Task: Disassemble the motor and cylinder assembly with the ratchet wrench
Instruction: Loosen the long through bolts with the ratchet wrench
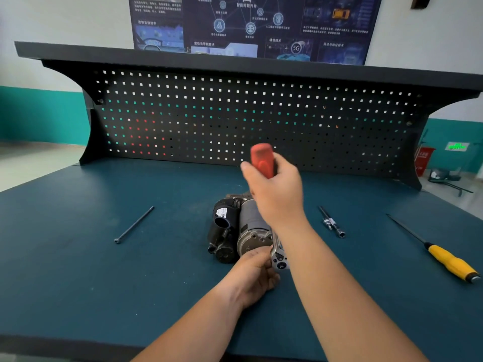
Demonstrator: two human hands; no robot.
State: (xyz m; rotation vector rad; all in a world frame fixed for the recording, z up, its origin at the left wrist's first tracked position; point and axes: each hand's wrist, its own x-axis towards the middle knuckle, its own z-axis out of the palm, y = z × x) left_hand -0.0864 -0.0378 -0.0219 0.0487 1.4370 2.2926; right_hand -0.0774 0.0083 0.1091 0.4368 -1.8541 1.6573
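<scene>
1. Motor and cylinder assembly (243,228) lies on its side, unclamped, on the bench in front of the pegboard (235,113), opposite its middle.
2. Right hand (274,194) grips the red handle of the ratchet wrench (262,159), which is tilted toward the pegboard. Left hand (257,273) curls round the assembly's end farthest from the pegboard.
3. Risk: a hard pull could roll the loose assembly or slip the wrench off its fastener.
4. Appearance: grey metal drum beside a black housing with a white label.
</scene>
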